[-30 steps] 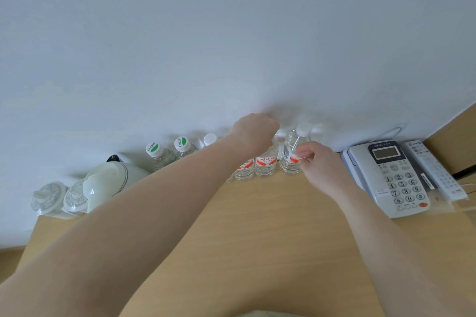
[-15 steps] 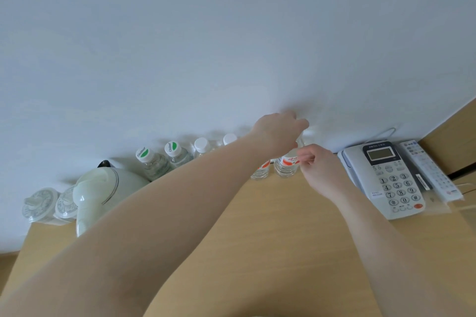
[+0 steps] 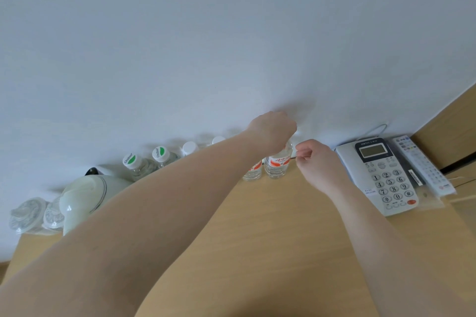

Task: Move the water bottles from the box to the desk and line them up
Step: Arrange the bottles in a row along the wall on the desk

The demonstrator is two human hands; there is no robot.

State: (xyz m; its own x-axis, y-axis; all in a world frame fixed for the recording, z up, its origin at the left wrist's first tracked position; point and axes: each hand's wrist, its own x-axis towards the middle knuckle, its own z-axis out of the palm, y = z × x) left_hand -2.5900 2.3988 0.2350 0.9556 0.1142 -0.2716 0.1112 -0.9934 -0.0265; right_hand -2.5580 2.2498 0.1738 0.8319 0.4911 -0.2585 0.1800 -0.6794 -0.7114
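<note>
Both forearms enter from the bottom edge and reach forward across the wooden desk (image 3: 257, 239) toward the wall. The left arm runs diagonally from lower left, the right from lower right.

Right hand (image 3: 315, 162): fingers curled inward, thumb and forefinger tips together at the left side, just beside the nearest bottle. Whether anything is pinched between them cannot be made out; no contact with the bottle is evident.

Left hand (image 3: 273, 131): back of hand toward the camera, fingers curled downward over the top of the red-labelled bottle (image 3: 277, 165). The cap is hidden under the hand, but the fingers appear closed round the neck. That bottle stands upright on the desk near the wall.

A second red-labelled bottle (image 3: 252, 172) stands just left of it, mostly covered by the left forearm. Further left along the wall: two white caps (image 3: 190, 147), bodies hidden behind the arm, then two green-capped bottles (image 3: 132, 162).

Far left: white kettle (image 3: 85, 195), partly hidden by the arm, and lidded glasses (image 3: 28, 213). Right: telephone (image 3: 381, 175) and remote control (image 3: 422, 165).
</note>
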